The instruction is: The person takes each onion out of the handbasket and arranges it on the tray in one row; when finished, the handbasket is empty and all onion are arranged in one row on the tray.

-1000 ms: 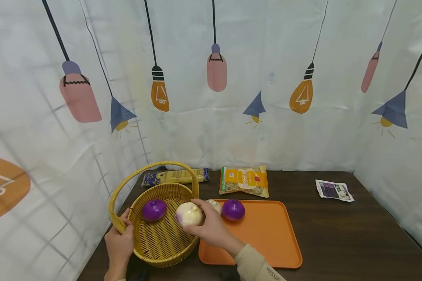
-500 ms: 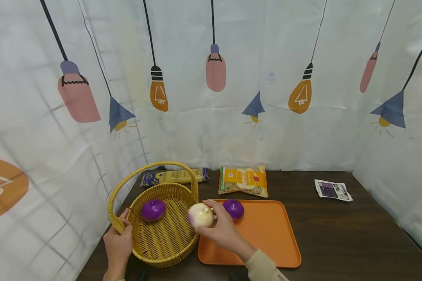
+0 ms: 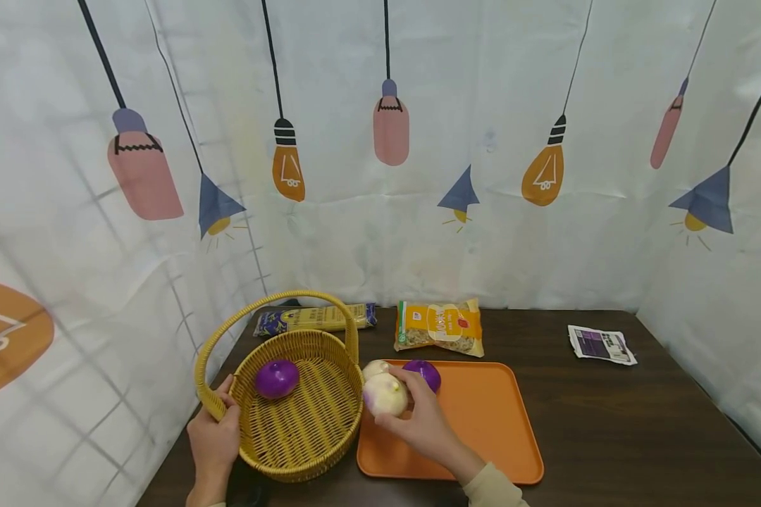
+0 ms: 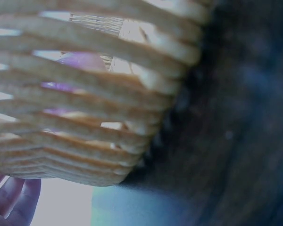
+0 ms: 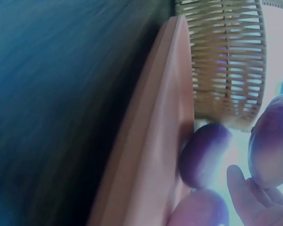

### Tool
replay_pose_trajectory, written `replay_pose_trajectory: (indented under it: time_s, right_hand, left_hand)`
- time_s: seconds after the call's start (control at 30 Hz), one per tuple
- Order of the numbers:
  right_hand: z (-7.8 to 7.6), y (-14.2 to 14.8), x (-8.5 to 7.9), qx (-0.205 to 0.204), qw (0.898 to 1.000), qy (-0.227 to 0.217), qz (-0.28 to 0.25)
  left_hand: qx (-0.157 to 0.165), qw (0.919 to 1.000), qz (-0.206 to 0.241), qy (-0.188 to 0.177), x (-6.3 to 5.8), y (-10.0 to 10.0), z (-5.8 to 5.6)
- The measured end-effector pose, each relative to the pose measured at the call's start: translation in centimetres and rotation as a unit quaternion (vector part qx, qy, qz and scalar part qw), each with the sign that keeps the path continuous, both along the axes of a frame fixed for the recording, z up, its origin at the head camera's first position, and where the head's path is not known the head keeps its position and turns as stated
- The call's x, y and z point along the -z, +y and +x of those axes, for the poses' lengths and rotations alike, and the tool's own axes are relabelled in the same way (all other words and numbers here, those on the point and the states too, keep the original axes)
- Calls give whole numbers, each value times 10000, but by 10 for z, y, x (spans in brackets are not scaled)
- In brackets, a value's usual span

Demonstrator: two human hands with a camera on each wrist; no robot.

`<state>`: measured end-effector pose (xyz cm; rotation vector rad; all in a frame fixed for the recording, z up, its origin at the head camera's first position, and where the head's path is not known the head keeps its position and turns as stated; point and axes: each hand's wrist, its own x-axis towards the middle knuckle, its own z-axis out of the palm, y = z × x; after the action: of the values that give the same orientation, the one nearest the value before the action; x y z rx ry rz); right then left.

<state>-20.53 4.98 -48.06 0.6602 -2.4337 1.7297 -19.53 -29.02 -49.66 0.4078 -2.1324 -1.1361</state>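
On the left stands a yellow woven basket (image 3: 298,458) with a tall arched handle and a purple onion (image 3: 277,379) inside. My left hand (image 3: 212,436) grips its left rim by the foot of the handle. Between the fingers and thumb of my right hand (image 3: 425,422) is a white onion (image 3: 385,394) with a purple flush, held over the left part of the orange tray (image 3: 482,429). Another white onion (image 3: 375,368) shows just behind it, partly covered. Beside that, a second purple onion (image 3: 426,373) is half hidden by my right hand.
Behind the basket lies a long blue and yellow packet (image 3: 317,319). An orange and yellow bag (image 3: 440,327) is behind the tray, and a small white and purple sachet (image 3: 602,345) lies at the right of the dark table (image 3: 621,422). A printed curtain (image 3: 501,253) hangs beyond.
My right hand has moved to the right with the white onion, from over the basket's right side to over the tray. The left hand stays on the basket.
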Motion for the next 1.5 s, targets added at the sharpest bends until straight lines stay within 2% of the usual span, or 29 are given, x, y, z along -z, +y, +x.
replay_pose_trajectory:
  time_s: [0.3, 0.6, 1.07, 1.4, 1.5]
  right_hand:
    - [5, 20, 6, 592, 9982, 73, 95]
    - [6, 38, 14, 1019, 9946, -193, 5]
    - [3, 69, 27, 2120, 9760, -464, -168]
    - [-2, 81, 31, 2320, 9691, -664, -507]
    - [-3, 84, 32, 2449, 9661, -680, -456]
  left_hand:
    - [-13, 10000, 15, 81, 3, -2, -1]
    - [22, 9999, -40, 118, 4, -2, -1]
    - [23, 9999, 50, 84, 3, -1, 0]
    - [102, 9998, 170, 92, 3, 0, 0]
    - [118, 9996, 208, 122, 3, 0, 0]
